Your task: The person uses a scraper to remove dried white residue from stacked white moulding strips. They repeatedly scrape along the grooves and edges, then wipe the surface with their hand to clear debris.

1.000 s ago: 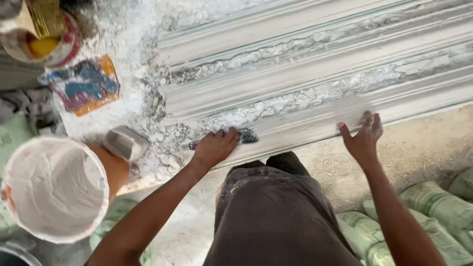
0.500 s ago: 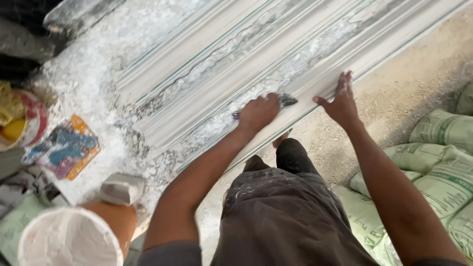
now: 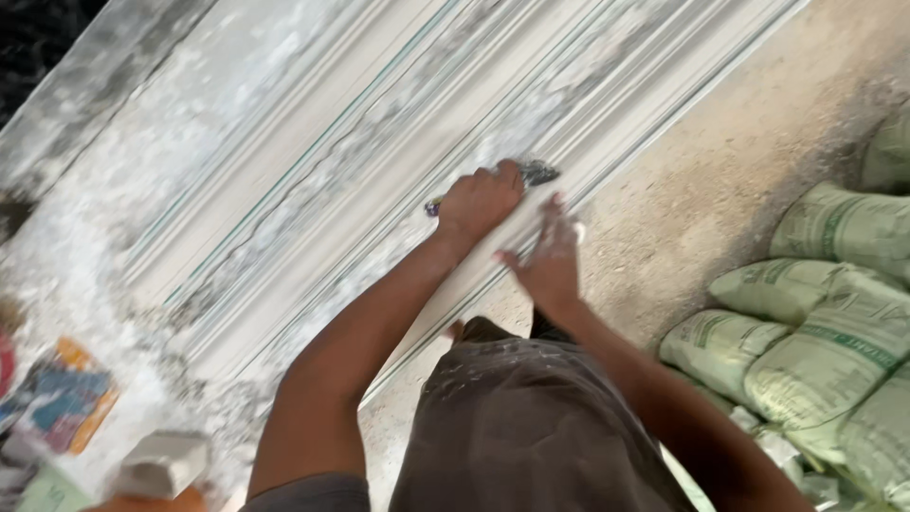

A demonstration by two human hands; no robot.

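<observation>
A long white plaster moulding (image 3: 379, 171) runs diagonally across the view from lower left to upper right, lying flat on a plaster-crusted table (image 3: 85, 180). Its surface carries parallel ridges and grooves, with thin green lines along some edges and grey, mottled wet patches in the channels. Loose white plaster residue is spread along its left side.

Right of the moulding is a bare sandy floor (image 3: 720, 161). At least five pale green woven sacks (image 3: 815, 332), filled and closed, are stacked at the right edge; contents not visible.

The left hand (image 3: 482, 201) is closed around a small tool (image 3: 536, 173) with a dark, plaster-smeared tip, pressed onto the moulding near its right edge. The right hand (image 3: 550, 261) is open with fingers spread, dusted white, holding nothing, just beside the left hand at the moulding's edge; it is motion-blurred.

At lower left lie a coloured printed packet (image 3: 62, 398) and one grey block (image 3: 161, 463).
</observation>
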